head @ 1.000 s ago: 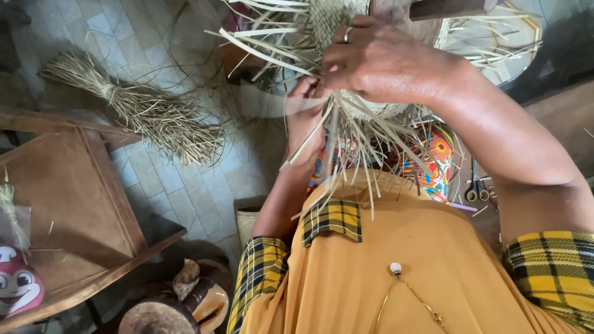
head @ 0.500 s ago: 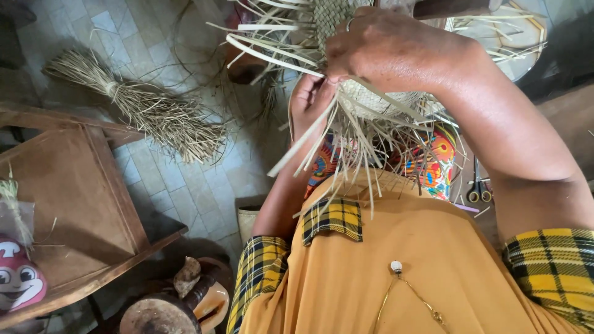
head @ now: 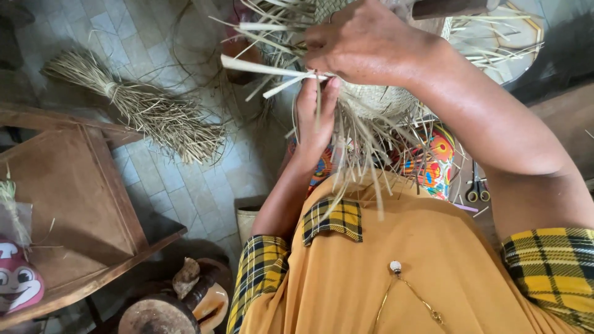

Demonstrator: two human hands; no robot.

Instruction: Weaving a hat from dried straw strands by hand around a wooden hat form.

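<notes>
A half-woven straw piece (head: 377, 99) with many loose pale strips hanging from it rests on my lap. My left hand (head: 315, 117) is under its left edge, fingers pinching several loose strips. My right hand (head: 365, 43) lies over the top of the weave and grips strips that stick out to the left. A wide pale strip (head: 266, 68) runs leftward from between my two hands.
A tied bundle of dry straw (head: 142, 111) lies on the tiled floor at the left. A wooden table (head: 68, 204) stands at the lower left. Scissors (head: 477, 185) lie at the right, and wood pieces (head: 179, 297) sit below the table.
The view has shifted and my hands sit lower in the frame. My left hand has turned upward and now pinches strips, and a wide strip has been pulled out to the left.
</notes>
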